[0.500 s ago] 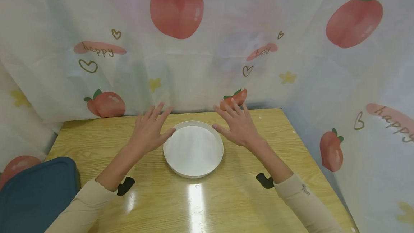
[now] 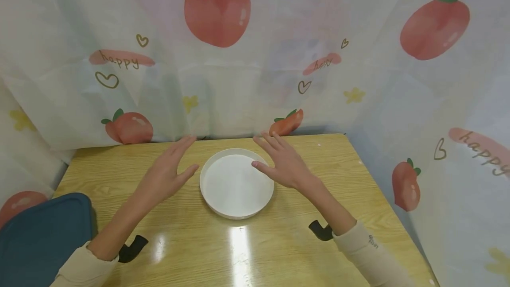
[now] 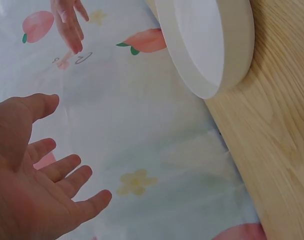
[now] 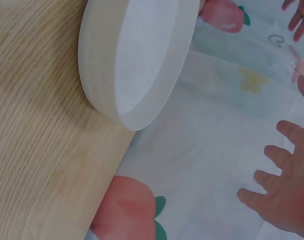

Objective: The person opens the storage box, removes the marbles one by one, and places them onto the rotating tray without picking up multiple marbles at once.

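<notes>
A round white shallow tray (image 2: 237,185) with a low rim lies on the wooden table, between the two hands. Left of it, my left hand (image 2: 164,172) hovers with fingers extended and thumb apart, holding nothing. On the other side my right hand (image 2: 286,164) is held up, fingers spread, its thumb tip overlapping the tray's right part in the head view. Both wrist views show the tray's side wall (image 3: 238,45) apart from the hands. The left palm (image 3: 27,200) and the right palm (image 4: 292,195) have nothing against them.
The wood-grain table (image 2: 279,251) reaches back to a fruit-printed curtain (image 2: 247,79), which also hangs along the right side. A dark blue flat panel (image 2: 44,238) stands at the table's left front. Black wrist pieces (image 2: 133,248) stick out near both sleeves.
My left hand has moved left and toward me, away from the tray, its fingers closer together. My right hand has shifted slightly left and lower. The tray stays put.
</notes>
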